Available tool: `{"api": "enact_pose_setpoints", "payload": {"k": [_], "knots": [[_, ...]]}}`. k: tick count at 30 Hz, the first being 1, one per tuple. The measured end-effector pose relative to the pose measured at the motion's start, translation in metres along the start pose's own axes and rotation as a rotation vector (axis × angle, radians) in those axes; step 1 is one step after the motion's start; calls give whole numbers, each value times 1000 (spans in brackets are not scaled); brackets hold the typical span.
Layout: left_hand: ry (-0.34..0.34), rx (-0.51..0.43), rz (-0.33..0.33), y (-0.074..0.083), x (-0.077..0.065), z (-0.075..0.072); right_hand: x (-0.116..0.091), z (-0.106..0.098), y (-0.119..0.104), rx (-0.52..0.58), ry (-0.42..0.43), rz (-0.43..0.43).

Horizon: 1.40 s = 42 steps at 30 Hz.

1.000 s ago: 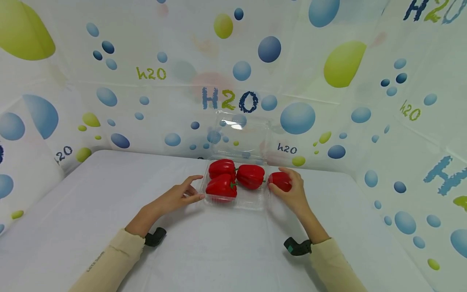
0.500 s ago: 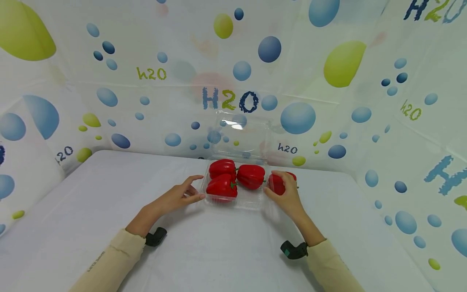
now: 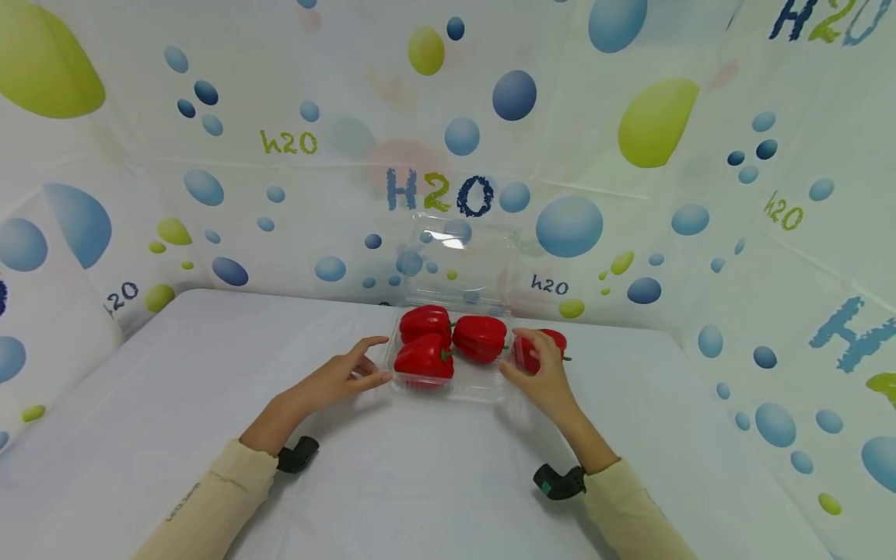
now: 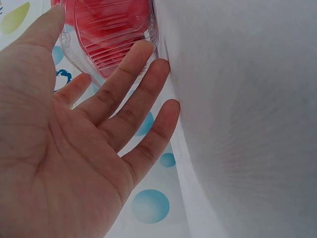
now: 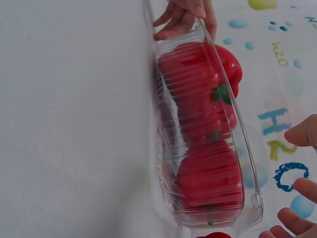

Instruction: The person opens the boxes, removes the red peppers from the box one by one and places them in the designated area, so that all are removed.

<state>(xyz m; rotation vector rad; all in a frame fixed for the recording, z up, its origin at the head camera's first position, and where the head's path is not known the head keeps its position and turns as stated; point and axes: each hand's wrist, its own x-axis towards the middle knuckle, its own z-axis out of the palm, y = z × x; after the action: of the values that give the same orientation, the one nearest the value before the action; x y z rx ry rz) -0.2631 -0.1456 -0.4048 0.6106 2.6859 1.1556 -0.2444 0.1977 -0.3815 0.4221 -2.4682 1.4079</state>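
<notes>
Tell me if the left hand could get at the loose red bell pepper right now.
Probably not without moving: the clear plastic clamshell holding three red bell peppers lies between the left hand and the loose pepper. The right hand is nearer.

**Clear gloss beside matt white**

Clear, glossy, thin-looking plastic throughout the clamshell box (image 3: 483,390), ribbed in the wrist views and catching a hard white glare on the raised lid (image 3: 465,268). Smooth and shiny over the red bell peppers (image 3: 425,359), duller on the green stems (image 3: 448,355). White, matt and cloth-like across the tabletop (image 3: 420,482). Smooth with faint creases on the printed backdrop (image 3: 350,187), hard to tell whether fabric or plastic sheeting. Soft matt cloth in the beige sleeves (image 3: 217,490).
</notes>
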Motion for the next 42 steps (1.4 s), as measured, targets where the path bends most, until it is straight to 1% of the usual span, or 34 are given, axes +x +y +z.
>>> {"api": "enact_pose_setpoints", "payload": {"k": [4, 14, 20, 25, 32, 37, 41, 42], "knots": [[0, -1, 2, 0, 0, 0, 0, 3, 1, 12, 5, -18], [-4, -6, 0, 2, 0, 1, -3, 10, -1, 36, 11, 6], [-3, -6, -8, 2, 0, 0, -4, 13, -1, 77, -9, 25], [-3, -6, 4, 2, -1, 0, -5, 14, -3, 92, -27, 37], [6, -1, 17, 0, -2, -1, -3, 19, -4, 114, -59, 25], [3, -3, 18, -1, -3, -3, -4, 20, -5, 125, -63, 24], [-6, -16, 25, -2, -2, -1, -5, 20, -6, 129, -65, 0], [-9, -22, 28, -2, -1, 0, -7, 19, -9, 127, -69, 4]]}}
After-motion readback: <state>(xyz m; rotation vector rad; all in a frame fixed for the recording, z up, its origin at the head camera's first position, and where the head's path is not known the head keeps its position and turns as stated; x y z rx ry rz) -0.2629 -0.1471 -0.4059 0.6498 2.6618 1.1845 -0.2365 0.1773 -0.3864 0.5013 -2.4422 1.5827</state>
